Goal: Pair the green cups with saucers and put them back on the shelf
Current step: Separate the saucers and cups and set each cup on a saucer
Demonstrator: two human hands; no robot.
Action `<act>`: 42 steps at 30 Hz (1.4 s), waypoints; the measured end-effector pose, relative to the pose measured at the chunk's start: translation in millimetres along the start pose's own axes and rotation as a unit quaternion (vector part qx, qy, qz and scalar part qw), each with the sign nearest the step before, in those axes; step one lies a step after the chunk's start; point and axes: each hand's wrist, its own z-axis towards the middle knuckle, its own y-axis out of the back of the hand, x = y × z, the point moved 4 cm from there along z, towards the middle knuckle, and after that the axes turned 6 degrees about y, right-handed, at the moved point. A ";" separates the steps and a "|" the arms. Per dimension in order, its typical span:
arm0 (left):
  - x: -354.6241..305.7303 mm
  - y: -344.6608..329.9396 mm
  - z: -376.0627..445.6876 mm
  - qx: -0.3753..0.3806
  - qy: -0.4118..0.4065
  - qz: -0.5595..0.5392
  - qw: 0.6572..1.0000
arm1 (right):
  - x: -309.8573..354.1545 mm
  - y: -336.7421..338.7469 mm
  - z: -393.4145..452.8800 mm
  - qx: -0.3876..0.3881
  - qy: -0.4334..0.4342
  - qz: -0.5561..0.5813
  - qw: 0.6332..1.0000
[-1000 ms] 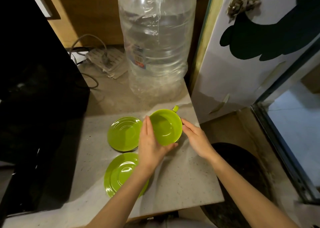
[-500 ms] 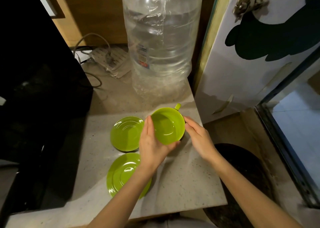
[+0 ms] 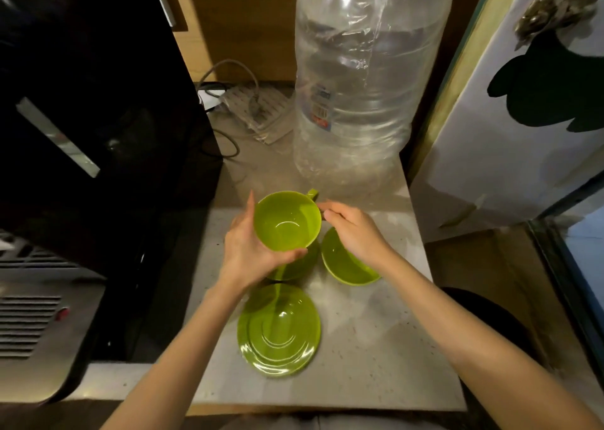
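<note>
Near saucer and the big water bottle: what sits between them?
In the head view, the lifted green cup, held by the left hand, a second saucer beneath it, then bare counter before the bottle.

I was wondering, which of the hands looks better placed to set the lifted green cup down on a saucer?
The left hand, probably: it already grips the cup, with a saucer partly hidden directly beneath. The right hand only has fingertips near the cup's rim, above a second green piece.

A glossy green cup (image 3: 287, 222) was held upright above one saucer (image 3: 295, 266), a second cup (image 3: 348, 266) beside it, another saucer (image 3: 278, 333) nearer.
</note>
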 end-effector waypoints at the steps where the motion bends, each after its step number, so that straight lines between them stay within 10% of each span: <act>1: 4.8 -1.0 1.3 0.007 0.004 0.011 1.000 | 0.1 -4.4 3.5 0.014 -0.001 -0.041 0.999; 23: 27.4 -23.3 -2.9 0.037 0.022 0.031 0.999 | -18.0 -23.2 13.1 0.085 0.002 -0.234 0.968; 34: -16.8 -35.2 -34.6 0.020 -0.149 -0.029 0.988 | -42.0 26.2 -14.2 -0.063 -0.013 -0.059 0.996; 42: -23.2 -84.1 -72.3 0.038 -0.037 -0.075 0.996 | -86.9 42.2 -59.3 -0.112 -0.124 0.086 0.982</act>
